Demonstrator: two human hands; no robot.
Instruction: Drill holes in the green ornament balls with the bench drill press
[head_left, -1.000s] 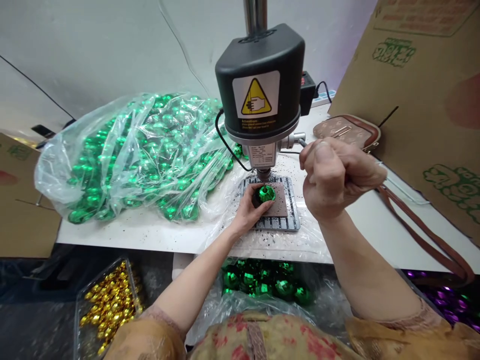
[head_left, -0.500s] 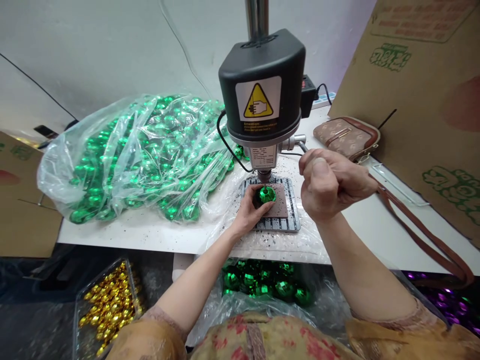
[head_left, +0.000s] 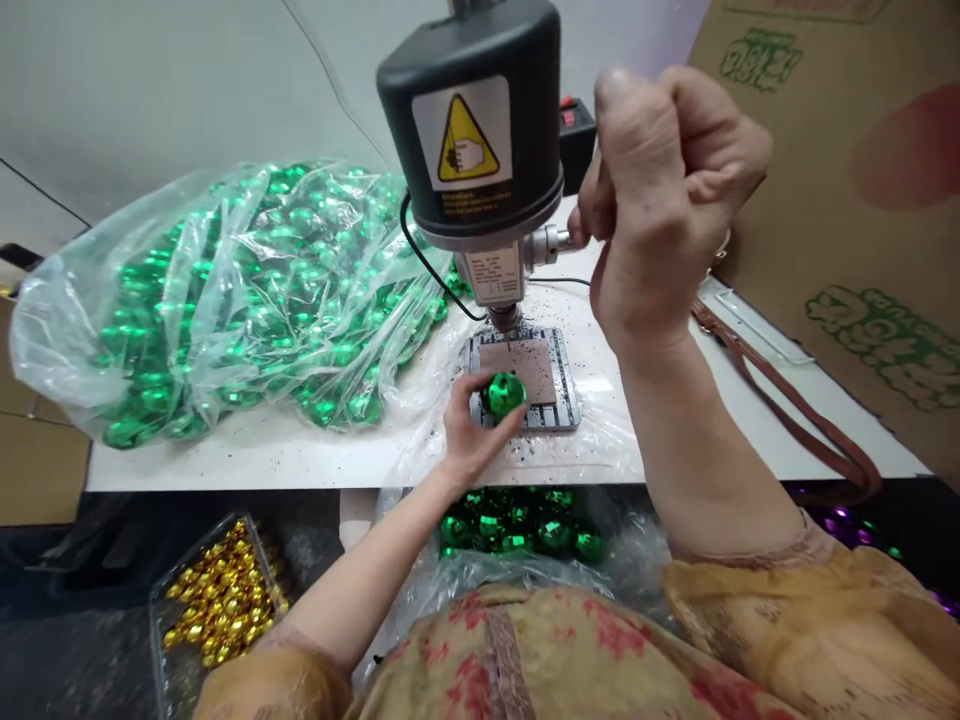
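Note:
Between the thumb and fingers of my left hand (head_left: 474,425) is a shiny green faceted ball (head_left: 505,395) with dark holes or marks on its upper side. It is over the front left of the drill press base (head_left: 566,408), apart from the drill chuck (head_left: 505,318). My right hand (head_left: 660,190) is raised beside the black drill press head (head_left: 471,125), its fingers curled round the feed lever, most of which the hand hides. A brownish square pad (head_left: 536,370) lies on the slotted base, with dark shavings scattered over it.
A clear plastic bag of green balls (head_left: 247,300) covers the table's left side. More green balls (head_left: 517,525) sit in plastic below the table edge. Gold balls (head_left: 221,595) fill a clear bin at lower left. A cardboard box (head_left: 847,220) and brown strap (head_left: 787,420) are at right.
My right hand has risen with the lever. My left hand has drawn the green ball from under the chuck towards me and slightly left. The camera view has shifted too.

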